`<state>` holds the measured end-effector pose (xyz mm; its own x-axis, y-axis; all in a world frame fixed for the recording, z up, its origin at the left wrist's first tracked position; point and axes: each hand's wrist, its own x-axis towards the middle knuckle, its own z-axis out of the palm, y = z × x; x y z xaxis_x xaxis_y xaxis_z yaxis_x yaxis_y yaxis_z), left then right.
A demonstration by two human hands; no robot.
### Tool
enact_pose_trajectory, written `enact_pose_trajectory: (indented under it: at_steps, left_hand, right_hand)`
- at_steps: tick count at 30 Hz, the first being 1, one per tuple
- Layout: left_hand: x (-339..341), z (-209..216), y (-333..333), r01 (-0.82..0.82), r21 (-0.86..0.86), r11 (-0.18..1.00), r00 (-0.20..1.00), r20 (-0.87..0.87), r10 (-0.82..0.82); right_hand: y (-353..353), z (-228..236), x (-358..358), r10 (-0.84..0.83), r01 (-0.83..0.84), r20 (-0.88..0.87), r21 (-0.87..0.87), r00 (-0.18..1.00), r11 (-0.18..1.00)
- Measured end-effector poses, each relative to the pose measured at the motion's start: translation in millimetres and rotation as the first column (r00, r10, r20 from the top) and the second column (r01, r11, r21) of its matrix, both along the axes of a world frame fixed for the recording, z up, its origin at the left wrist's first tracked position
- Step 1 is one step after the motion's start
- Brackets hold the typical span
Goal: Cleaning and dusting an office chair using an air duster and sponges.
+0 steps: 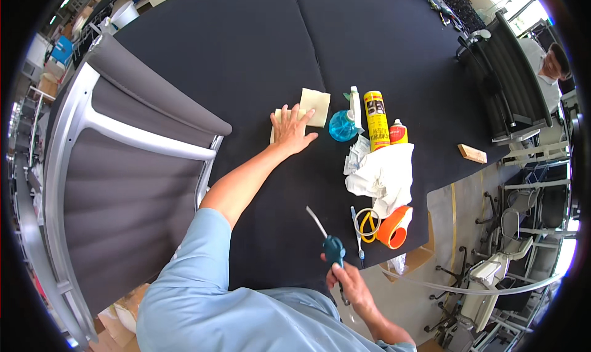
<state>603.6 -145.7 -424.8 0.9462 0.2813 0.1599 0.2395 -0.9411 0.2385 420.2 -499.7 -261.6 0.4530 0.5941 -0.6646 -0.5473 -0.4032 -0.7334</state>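
Note:
My left hand lies flat with spread fingers on pale yellow folded sheets, which could be cloth or paper. Low in front of me, my right hand is wrapped round a teal air blow gun, whose thin bent nozzle points up and to the left. Right of the sheets stands a spray bottle with blue liquid and a white trigger head. Beside it are a tall yellow can and a shorter red and yellow can. A crumpled white cloth lies nearer to me.
An orange tape roll, yellow-handled scissors and a toothbrush lie near the black table's right edge. A grey chair back stands close on my left. Far right are a wooden block, another chair and a person.

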Motion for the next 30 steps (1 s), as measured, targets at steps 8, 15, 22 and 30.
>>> enact_pose_trajectory:
  at_steps: [8, 15, 22, 30]
  left_hand:
    - [-13, 10, -4, -0.152, -0.074, 0.986, 0.988, 0.022, 0.154]
    - [-38, 9, -47, -0.105, -0.212, 0.972, 0.994, -0.031, 0.101]
    - [-63, 14, -16, 0.075, -0.181, 0.981, 0.993, 0.105, -0.056]
    - [-206, 11, -2, -0.108, -0.673, 0.731, 0.762, 0.417, 0.496]
  right_hand:
    - [-36, -4, -36, -0.107, 0.108, 0.038, -0.048, 0.994, 0.993]
    - [12, 9, -36, 0.311, -0.319, 0.360, -0.039, 0.880, 0.947]
    - [60, 11, -35, 0.424, -0.431, 0.677, -0.172, 0.602, 0.886]
    - [95, -4, -77, 0.228, -0.300, 0.534, 0.051, 0.814, 0.952]
